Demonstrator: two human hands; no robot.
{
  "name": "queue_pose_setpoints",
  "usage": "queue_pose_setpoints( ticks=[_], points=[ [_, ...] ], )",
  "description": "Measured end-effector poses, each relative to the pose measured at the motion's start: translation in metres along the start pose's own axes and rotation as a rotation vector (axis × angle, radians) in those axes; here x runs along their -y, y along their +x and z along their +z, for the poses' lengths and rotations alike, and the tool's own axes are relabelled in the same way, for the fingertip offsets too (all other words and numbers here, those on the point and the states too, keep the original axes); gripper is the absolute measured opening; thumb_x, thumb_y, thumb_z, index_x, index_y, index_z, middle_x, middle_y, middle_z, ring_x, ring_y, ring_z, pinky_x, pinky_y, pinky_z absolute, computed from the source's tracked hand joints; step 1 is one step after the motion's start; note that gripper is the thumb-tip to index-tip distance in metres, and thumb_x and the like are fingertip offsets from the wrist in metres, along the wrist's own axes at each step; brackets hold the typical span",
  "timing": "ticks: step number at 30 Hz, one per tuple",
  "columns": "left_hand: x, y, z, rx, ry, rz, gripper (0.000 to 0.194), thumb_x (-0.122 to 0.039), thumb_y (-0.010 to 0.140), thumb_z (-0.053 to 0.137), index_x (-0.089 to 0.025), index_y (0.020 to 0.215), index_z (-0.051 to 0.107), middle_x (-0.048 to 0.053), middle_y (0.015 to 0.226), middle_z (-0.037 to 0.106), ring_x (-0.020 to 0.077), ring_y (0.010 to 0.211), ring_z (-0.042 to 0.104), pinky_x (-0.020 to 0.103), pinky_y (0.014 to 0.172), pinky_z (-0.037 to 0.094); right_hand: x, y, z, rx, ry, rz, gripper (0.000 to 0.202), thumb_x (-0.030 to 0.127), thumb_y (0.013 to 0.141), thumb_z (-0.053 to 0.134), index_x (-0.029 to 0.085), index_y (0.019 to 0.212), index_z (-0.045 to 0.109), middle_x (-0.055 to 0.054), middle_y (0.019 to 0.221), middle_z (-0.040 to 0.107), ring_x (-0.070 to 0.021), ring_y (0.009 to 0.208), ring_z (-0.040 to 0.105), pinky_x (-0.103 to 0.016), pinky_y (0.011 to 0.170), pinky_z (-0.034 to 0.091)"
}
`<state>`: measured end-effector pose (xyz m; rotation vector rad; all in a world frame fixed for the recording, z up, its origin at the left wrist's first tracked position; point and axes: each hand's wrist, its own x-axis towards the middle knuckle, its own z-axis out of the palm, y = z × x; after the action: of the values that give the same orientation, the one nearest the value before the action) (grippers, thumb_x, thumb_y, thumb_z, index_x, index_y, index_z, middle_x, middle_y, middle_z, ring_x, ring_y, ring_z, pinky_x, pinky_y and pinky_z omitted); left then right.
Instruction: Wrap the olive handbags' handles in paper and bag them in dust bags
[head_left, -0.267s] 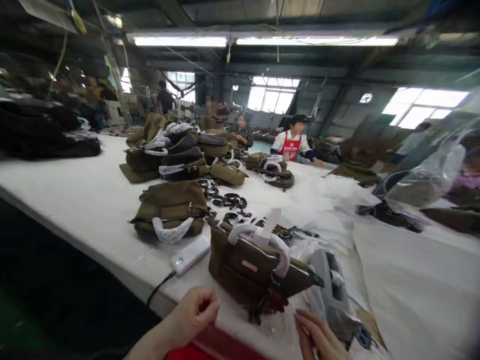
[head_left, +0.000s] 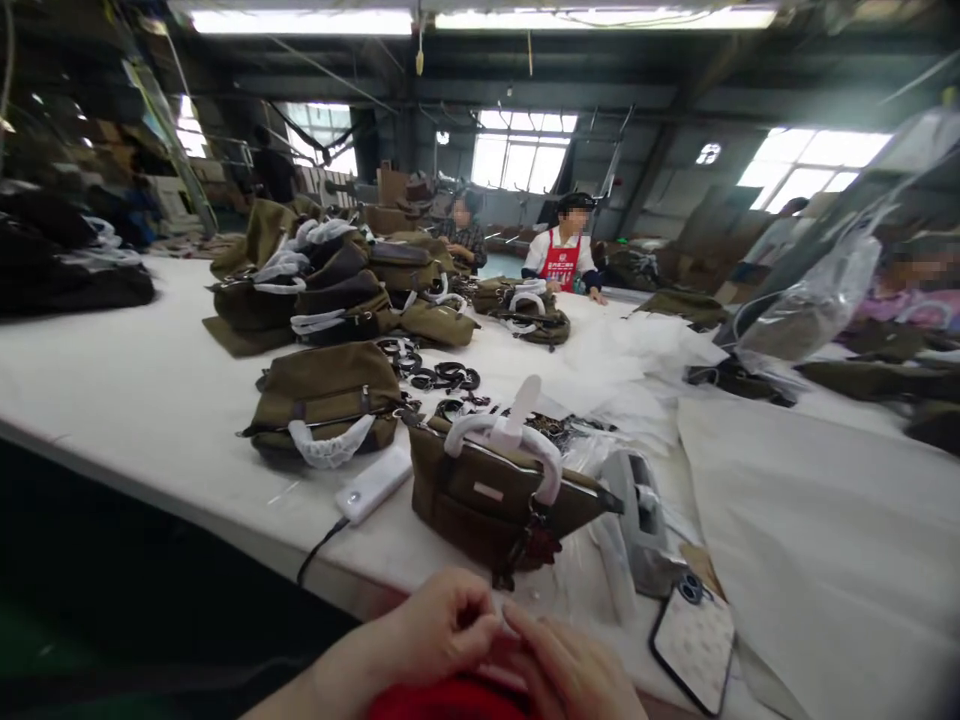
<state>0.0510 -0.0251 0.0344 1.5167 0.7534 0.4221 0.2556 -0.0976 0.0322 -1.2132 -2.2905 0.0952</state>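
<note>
While the olive bag (head_left: pixel 465 510) stands upright near the edge of the white table (head_left: pixel 112 360), the person's two hands meet just in front of it, apart from the cloth. The left hand (head_left: pixel 454 625) is curled, thumb against the fingers; the right hand (head_left: pixel 574 665) has its fingers stretched toward the left's fingertips. Whether something thin is pinched between them, I cannot tell. As for what is done on the bag, its handles (head_left: pixel 551 470) wear white wrapping, a white tag (head_left: pixel 525 400) sticks up between them, and a dark red charm (head_left: pixel 541 548) hangs at the front. No outer cover is on it, and black straps (head_left: pixel 450 378) lie coiled behind it; whether it has a strap of its own is unclear. To its left lie a white device (head_left: pixel 375 485) with a cord and a second bag (head_left: pixel 330 380), handle wrapped too, with a heap of bags (head_left: pixel 341 290) farther back. To its right are a grey tape dispenser (head_left: pixel 637 520) and a phone (head_left: pixel 694 645). Beyond, a co-worker in a red apron (head_left: pixel 560 262) leans at the table.
</note>
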Motion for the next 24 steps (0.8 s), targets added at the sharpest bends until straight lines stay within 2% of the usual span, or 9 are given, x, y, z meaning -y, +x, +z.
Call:
queue_pose_setpoints(
  ticks=[2,3,7,9,13,18,24],
  points=[
    [-0.005,0.009,0.000,-0.005,0.055,0.036,0.025,-0.033,0.083,0.053,-0.017,0.064,0.050,-0.002,0.057,0.052,0.0103,0.053,0.046,0.020,0.050,0.034,-0.002,0.002,-0.005,0.015,0.033,0.090,0.027,0.026,0.099,0.041,0.023,0.103,0.067,-0.001,0.074,0.071,-0.0149,0.062,0.068,-0.022,0.056,0.052],
    [-0.006,0.014,-0.002,-0.062,0.116,0.070,0.026,-0.033,0.085,0.052,-0.017,0.065,0.053,0.000,0.059,0.056,0.0117,0.056,0.050,0.021,0.052,0.036,-0.007,0.002,-0.008,-0.008,0.053,0.151,0.025,0.025,0.098,0.042,0.023,0.099,0.067,-0.001,0.072,0.069,-0.0153,0.063,0.067,-0.023,0.056,0.051],
    [-0.005,0.036,-0.008,-0.517,0.412,0.224,0.024,-0.031,0.091,0.047,-0.016,0.082,0.063,0.007,0.080,0.066,0.0180,0.076,0.060,0.027,0.070,0.045,-0.033,0.003,-0.006,-0.250,0.166,0.437,0.025,0.034,0.096,0.050,0.021,0.088,0.069,-0.007,0.086,0.069,-0.0197,0.082,0.067,-0.029,0.072,0.054],
    [-0.003,0.046,-0.006,-0.594,0.470,0.252,0.021,-0.030,0.091,0.048,-0.017,0.090,0.065,0.008,0.086,0.068,0.0192,0.080,0.063,0.028,0.074,0.047,-0.043,0.008,0.001,-0.296,0.269,0.544,0.030,0.041,0.093,0.052,0.021,0.083,0.071,-0.010,0.095,0.069,-0.0215,0.086,0.067,-0.030,0.072,0.055],
    [-0.002,0.060,0.009,-0.563,0.509,0.230,0.026,-0.029,0.084,0.059,-0.017,0.105,0.065,0.009,0.094,0.071,0.0222,0.082,0.066,0.032,0.077,0.050,-0.043,0.022,0.016,-0.290,0.462,0.602,0.034,0.045,0.092,0.052,0.019,0.083,0.071,-0.010,0.091,0.069,-0.0198,0.075,0.065,-0.028,0.063,0.055],
    [-0.002,0.065,0.016,-0.529,0.559,0.202,0.019,-0.027,0.082,0.059,-0.018,0.098,0.066,0.008,0.094,0.072,0.0259,0.088,0.066,0.036,0.081,0.050,-0.043,0.019,0.015,-0.386,0.456,0.617,0.028,0.042,0.091,0.055,0.019,0.083,0.070,-0.008,0.088,0.070,-0.0198,0.079,0.064,-0.028,0.071,0.053],
    [0.003,0.074,0.013,-0.459,0.317,0.222,0.022,-0.016,0.081,0.052,-0.017,0.096,0.068,0.007,0.093,0.072,0.0214,0.087,0.065,0.032,0.083,0.048,-0.053,0.005,0.015,-0.313,0.556,0.663,0.029,0.045,0.090,0.056,0.020,0.083,0.071,-0.006,0.082,0.069,-0.0148,0.061,0.056,-0.026,0.059,0.048]
  ],
)
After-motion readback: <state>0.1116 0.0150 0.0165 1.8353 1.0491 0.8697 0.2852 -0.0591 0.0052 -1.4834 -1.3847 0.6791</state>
